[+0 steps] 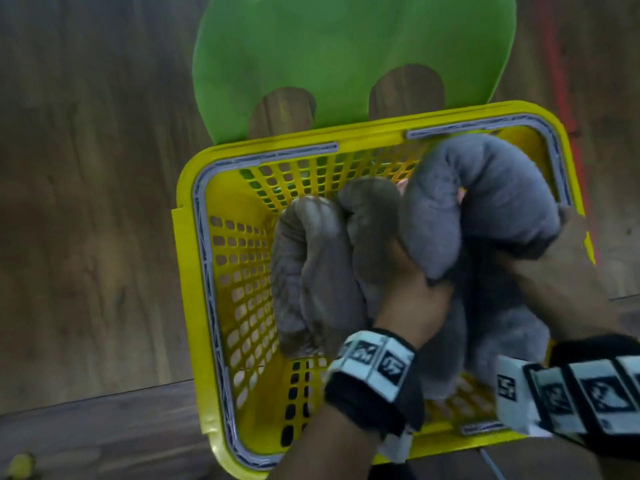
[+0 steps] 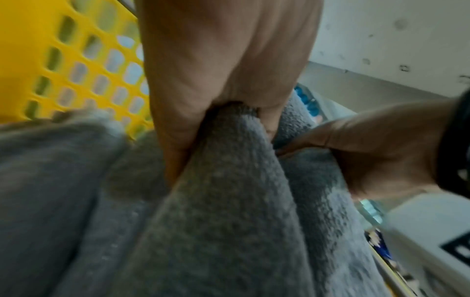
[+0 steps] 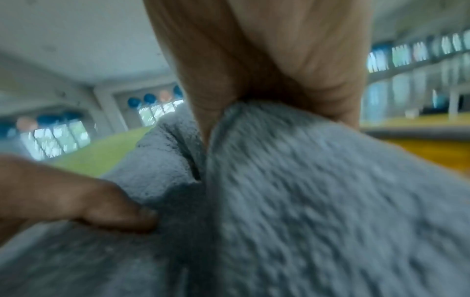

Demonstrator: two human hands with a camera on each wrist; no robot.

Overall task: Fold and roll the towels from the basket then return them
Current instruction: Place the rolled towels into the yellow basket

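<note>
A yellow slotted basket stands below me. Both hands are over it with crumpled towels. My left hand grips a fold of grey towel between thumb and fingers. A brownish-grey towel bulges just left of that hand, inside the basket. My right hand grips a blue-grey towel that arches up by the basket's far right corner. The right wrist view shows the right hand pinching the blue-grey towel, with the left hand close beside it. The fingertips are buried in cloth.
A green plastic chair stands directly behind the basket. Wooden floor surrounds both, with a red line at the right. A small yellow object lies at the bottom left corner. The basket's yellow wall is close to my left hand.
</note>
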